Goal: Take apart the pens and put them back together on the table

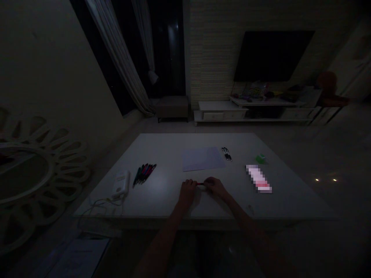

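Close to the table's front edge, a slim red pen (pixel 200 184) lies level between my two hands. My left hand (pixel 188 189) is closed around its left end. The fingers of my right hand (pixel 213 186) pinch its dark right end. Just beyond my hands lies a white sheet of paper (pixel 203 158). A bunch of pens (pixel 144 173) in dark, red and blue colours rests to the left. Several black pens (pixel 226 153) lie beside the paper's right edge. The dim light hides finer detail of the pen.
On the white table (pixel 165 200), a white power strip (pixel 121 184) with cables stands at left. A phone with a lit, blurred screen (pixel 259 178) and a small green item (pixel 261 158) lie at right. A round mirror frame (pixel 72 166) is left of the table.
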`<state>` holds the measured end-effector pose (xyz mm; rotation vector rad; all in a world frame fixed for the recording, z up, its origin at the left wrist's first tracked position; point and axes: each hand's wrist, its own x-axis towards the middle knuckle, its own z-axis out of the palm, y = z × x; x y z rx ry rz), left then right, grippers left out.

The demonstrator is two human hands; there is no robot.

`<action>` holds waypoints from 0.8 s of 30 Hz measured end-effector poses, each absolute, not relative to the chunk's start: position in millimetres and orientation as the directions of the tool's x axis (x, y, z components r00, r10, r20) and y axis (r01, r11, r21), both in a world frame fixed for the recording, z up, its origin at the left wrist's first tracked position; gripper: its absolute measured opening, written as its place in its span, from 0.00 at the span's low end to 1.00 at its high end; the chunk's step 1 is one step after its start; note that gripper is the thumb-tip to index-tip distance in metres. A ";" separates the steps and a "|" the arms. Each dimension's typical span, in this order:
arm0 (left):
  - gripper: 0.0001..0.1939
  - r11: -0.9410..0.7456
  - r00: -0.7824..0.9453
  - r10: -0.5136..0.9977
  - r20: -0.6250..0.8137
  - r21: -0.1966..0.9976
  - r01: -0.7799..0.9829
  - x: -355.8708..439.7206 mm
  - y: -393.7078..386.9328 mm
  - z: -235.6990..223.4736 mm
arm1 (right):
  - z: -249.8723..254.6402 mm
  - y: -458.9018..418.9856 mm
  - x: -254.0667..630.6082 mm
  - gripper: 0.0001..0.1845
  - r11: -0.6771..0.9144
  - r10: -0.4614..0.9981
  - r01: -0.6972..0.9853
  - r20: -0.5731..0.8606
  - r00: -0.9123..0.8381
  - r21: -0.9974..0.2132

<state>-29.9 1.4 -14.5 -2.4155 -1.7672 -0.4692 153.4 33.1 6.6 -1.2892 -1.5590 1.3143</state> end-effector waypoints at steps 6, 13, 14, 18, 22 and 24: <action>0.09 -0.329 0.281 0.900 0.334 0.094 0.940 -31.2 1.0 -16.3 | 1.9 35.9 152.6 0.22 -0.015 0.967 0.229 -0.072 -0.246 -0.973; 0.09 -0.318 0.275 0.905 0.324 0.085 0.944 -30.4 0.5 -14.0 | 0.8 36.9 155.0 0.23 0.034 0.964 0.248 -0.033 -0.263 -0.968; 0.09 -0.317 0.275 0.906 0.323 0.086 0.944 -30.2 0.6 -14.0 | 1.0 36.8 155.1 0.23 0.013 0.964 0.241 -0.052 -0.261 -0.970; 0.09 -0.312 0.268 0.909 0.319 0.095 0.945 -30.3 0.0 -13.3 | 1.2 36.9 154.1 0.24 -0.005 0.959 0.262 -0.079 -0.271 -0.965; 0.09 -0.319 0.277 0.910 0.308 0.093 0.943 -30.4 -0.2 -12.2 | 1.2 37.3 152.5 0.24 -0.011 0.963 0.242 -0.076 -0.260 -0.970; 0.09 -0.320 0.280 0.911 0.304 0.089 0.943 -30.1 -0.1 -11.9 | 1.8 37.5 151.9 0.24 -0.065 0.950 0.247 -0.136 -0.281 -0.967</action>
